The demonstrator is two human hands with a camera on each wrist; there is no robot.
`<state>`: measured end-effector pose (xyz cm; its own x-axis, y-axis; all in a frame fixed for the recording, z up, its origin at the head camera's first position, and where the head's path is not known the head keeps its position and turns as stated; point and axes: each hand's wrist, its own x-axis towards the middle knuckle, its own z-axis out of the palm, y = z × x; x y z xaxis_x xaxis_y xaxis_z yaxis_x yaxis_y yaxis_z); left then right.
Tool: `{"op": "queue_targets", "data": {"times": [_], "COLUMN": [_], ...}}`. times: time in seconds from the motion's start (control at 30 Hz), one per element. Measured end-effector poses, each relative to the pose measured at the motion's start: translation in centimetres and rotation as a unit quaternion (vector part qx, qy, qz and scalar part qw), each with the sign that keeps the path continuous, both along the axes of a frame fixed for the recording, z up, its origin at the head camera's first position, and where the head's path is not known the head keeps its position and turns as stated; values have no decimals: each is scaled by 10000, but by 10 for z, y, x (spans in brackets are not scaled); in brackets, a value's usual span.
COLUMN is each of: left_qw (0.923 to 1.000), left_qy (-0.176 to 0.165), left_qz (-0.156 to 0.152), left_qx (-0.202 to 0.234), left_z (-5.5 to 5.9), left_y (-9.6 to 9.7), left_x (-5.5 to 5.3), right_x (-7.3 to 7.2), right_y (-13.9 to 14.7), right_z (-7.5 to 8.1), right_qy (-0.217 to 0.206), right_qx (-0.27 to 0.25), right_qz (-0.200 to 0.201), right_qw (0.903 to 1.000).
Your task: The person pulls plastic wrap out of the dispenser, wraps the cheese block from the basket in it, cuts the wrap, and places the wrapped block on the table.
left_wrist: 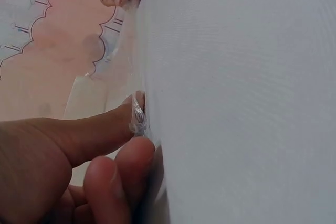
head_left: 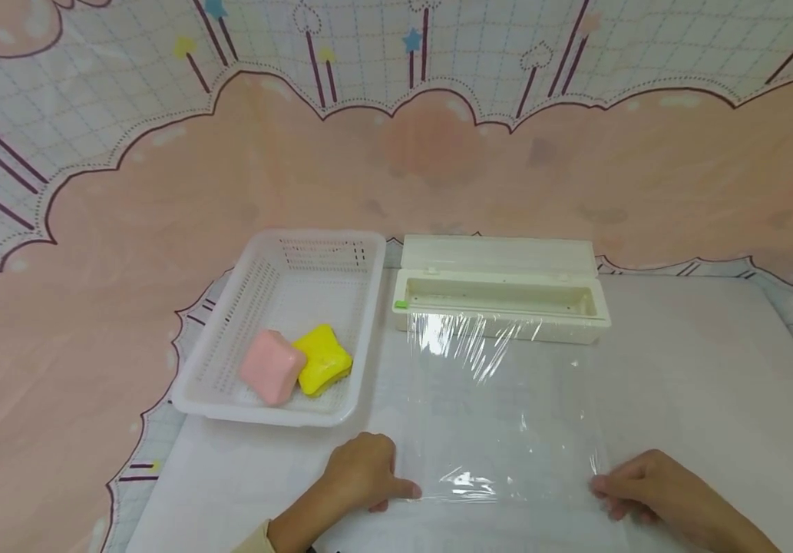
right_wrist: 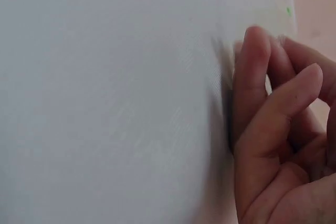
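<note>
A sheet of clear cling film stretches toward me from a long white dispenser box, whose lid stands raised at the back. My left hand pinches the near left corner of the film between thumb and fingers; the left wrist view shows the film bunched at the thumb tip. At the near right corner my right hand pinches the film, its fingers curled. In the right wrist view the right hand is close to the white table surface, and the film there is hard to make out.
A white plastic basket stands left of the dispenser, holding a pink block and a yellow block. A small green tab sits at the dispenser's left end. Behind the white-covered table hangs a patterned pink cloth.
</note>
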<state>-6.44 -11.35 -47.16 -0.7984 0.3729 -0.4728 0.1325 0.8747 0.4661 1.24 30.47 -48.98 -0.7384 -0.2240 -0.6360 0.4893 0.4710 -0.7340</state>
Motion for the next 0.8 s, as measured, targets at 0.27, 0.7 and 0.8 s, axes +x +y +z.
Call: {"op": "queue_targets", "data": {"times": [0.27,0.7,0.8], "left_qw": [9999,9990,9986], "left_qy": [-35,311,362], "left_qz": [-112,33,48], "left_qx": [45,-321,-392], "left_z": [-1,-3,-4], "left_y": [-2,-8,-9], "left_x": [0,6,7], "right_x": [2,-11,-12], "right_y": [0,-18,-18], "right_z": [2,1,2], "right_qy": [539,645,653], "right_qx": [548,3631,3897], "right_qz": [348,863,982], "right_qw": [9964,9255,9134]}}
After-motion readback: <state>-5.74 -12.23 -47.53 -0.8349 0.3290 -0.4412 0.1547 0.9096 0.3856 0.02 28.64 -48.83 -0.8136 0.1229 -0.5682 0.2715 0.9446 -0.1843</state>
